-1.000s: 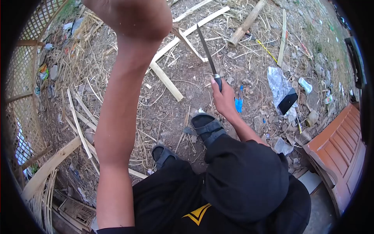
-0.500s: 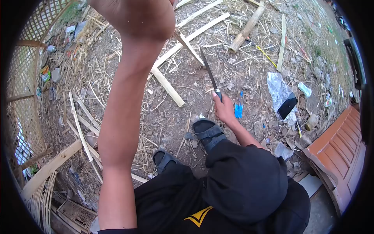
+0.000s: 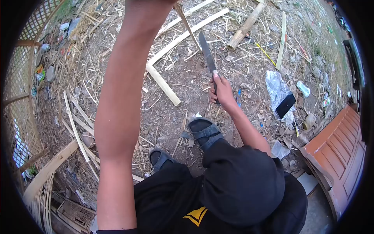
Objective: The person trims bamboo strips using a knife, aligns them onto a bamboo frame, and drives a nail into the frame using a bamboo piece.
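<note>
Turning the knife (image 3: pixel 209 58) so that more of its flat is showing than half a second ago, I am gripping its near end with my right hand (image 3: pixel 223 93), the fingers now wrapping visibly around it and the hand sitting slightly farther out. The blade is pointing to the far side, just beside the near end of a slanting bamboo strip (image 3: pixel 188 26); whether they are touching, I am not managing to tell. My left hand (image 3: pixel 152 3) is slipping farther past the far edge of view, hiding its fingers, so I am unable to tell its grip; the strip is running out from beside it. For the work, this is suggesting a fresh blade angle alongside the strip. Pale split strips (image 3: pixel 191 34) are lying beyond my sandals (image 3: pixel 205 132), and a bamboo pole (image 3: pixel 246 26) is resting far right.
</note>
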The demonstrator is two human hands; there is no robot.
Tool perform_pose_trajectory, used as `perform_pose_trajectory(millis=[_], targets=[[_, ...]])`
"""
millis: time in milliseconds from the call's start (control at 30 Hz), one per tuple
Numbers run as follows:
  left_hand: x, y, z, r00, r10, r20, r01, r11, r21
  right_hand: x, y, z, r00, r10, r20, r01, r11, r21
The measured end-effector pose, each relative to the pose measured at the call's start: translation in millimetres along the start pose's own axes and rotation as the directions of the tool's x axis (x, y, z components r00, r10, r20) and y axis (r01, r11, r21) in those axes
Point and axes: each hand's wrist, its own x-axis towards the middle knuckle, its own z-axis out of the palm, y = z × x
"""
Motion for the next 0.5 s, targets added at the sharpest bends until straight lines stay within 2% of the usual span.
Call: perform_pose_trajectory(millis=[33,67,100,133,200,233,267,333,367,400,433,500], targets=[[0,-2,1,0.997,0.064,0.032,-0.063,0.997,-0.043,2,-4,2,0.957,-0.280,-0.070,0.234,0.895,-0.381],[-1,-3,1,0.995,0.091,0.045,-0.088,0.994,-0.065,-2,-8,6,0.843,-0.537,-0.029,0.362,0.606,-0.709],[-2,-4,1,0.991,0.117,0.059,-0.112,0.990,-0.088,-23,-29,26,0.777,-0.629,0.016,0.467,0.560,-0.684],[0,-4,-1,0.989,0.127,0.079,-0.121,0.989,-0.082,-40,-45,42,0.779,-0.627,0.014,0.464,0.562,-0.685],[-1,-1,0,0.987,0.129,0.099,-0.122,0.990,-0.074,-61,-65,60,0.508,-0.857,0.087,0.754,0.394,-0.525],[-2,2,2,0.992,0.110,0.060,-0.109,0.994,-0.015,-64,-65,59,0.412,-0.903,0.120,0.820,0.311,-0.481],[-1,-2,-4,0.991,0.105,0.083,-0.103,0.994,-0.026,-55,-52,53,0.417,-0.901,0.117,0.817,0.316,-0.482],[1,-10,-14,0.987,0.096,0.128,-0.091,0.995,-0.046,-18,5,20,0.241,-0.938,0.248,0.652,-0.033,-0.757],[-4,-8,-10,0.989,0.111,0.099,-0.111,0.994,-0.010,1,42,-6,0.530,-0.825,0.194,0.432,0.066,-0.899],[-3,-7,-9,0.992,0.100,0.082,-0.099,0.995,-0.018,14,49,-11,0.749,-0.658,0.079,0.181,0.089,-0.979],[-2,-6,-9,0.994,0.089,0.065,-0.087,0.996,-0.026,31,50,-21,0.744,-0.662,0.094,0.196,0.082,-0.977],[-6,-4,-9,0.996,0.072,0.049,-0.072,0.997,-0.006,26,54,-20,0.728,-0.682,0.066,0.373,0.313,-0.873]])
